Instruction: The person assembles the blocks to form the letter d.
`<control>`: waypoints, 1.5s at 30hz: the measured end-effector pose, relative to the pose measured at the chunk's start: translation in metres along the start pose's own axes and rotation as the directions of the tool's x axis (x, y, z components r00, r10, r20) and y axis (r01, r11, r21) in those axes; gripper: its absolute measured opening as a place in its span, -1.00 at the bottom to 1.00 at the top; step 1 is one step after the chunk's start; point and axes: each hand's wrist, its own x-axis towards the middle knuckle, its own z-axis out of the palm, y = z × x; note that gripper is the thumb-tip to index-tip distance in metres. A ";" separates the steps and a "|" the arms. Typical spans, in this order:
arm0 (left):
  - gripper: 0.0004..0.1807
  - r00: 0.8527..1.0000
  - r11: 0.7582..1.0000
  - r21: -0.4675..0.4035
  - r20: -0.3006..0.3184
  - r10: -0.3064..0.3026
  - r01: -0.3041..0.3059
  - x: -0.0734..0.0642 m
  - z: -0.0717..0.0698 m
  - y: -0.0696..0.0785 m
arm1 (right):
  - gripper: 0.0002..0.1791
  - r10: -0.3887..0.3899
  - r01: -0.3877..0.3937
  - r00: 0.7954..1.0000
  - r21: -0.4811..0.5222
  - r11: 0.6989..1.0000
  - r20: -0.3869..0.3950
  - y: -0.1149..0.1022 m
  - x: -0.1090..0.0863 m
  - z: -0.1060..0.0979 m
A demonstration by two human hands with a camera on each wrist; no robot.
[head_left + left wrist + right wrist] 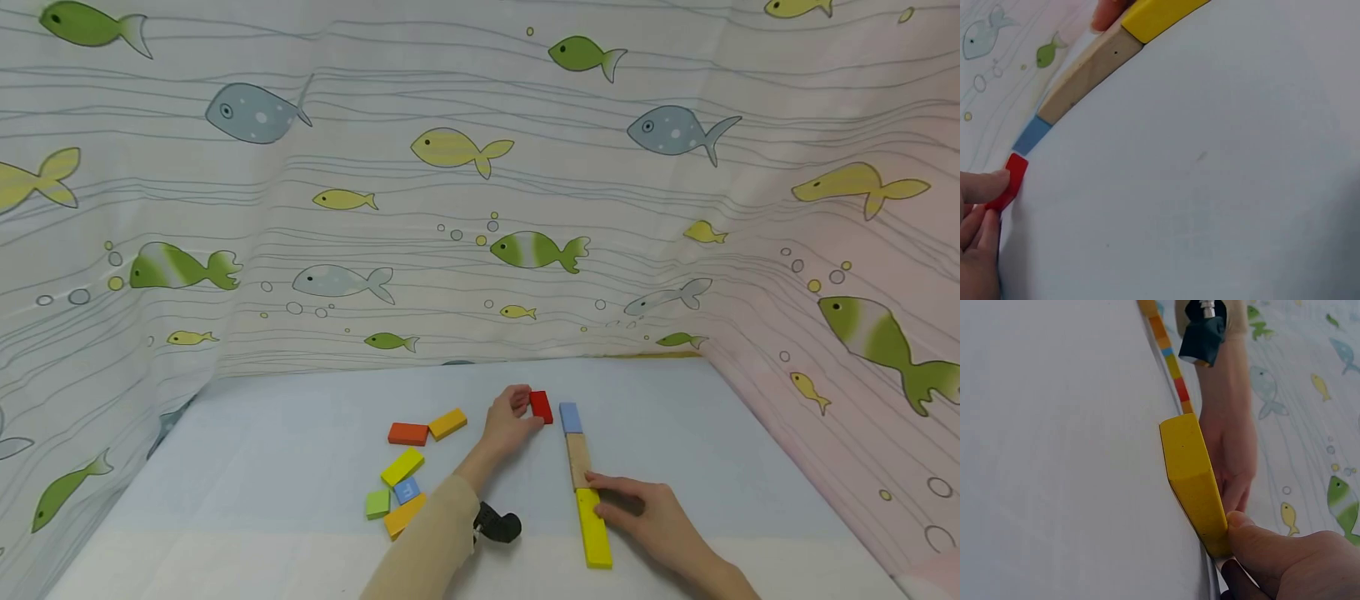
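Observation:
My left hand (507,425) pinches a small red block (541,407) between thumb and fingers, at the far end of a row of blocks. A blue block (571,417), a plain wooden block (578,460) and a long yellow block (594,528) make up that row, end to end. In the left wrist view the red block (1015,176) stands just short of the blue block (1032,134). On the row's right side, my right hand (663,521) touches it near the joint of wood and yellow. The right wrist view shows the thumb against the yellow block (1194,478).
Left of my left arm lie loose blocks: an orange-red one (408,434), an orange one (447,424), a yellow one (402,467), a blue one (407,491) and a green one (378,504). A fish-patterned curtain (420,217) surrounds the white table (285,483).

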 end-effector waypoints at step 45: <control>-0.51 0.996 0.999 0.048 -0.085 0.007 -0.003 0.042 0.035 0.011 | -0.58 -0.002 0.002 1.000 -0.023 1.000 -0.012 0.000 0.001 0.001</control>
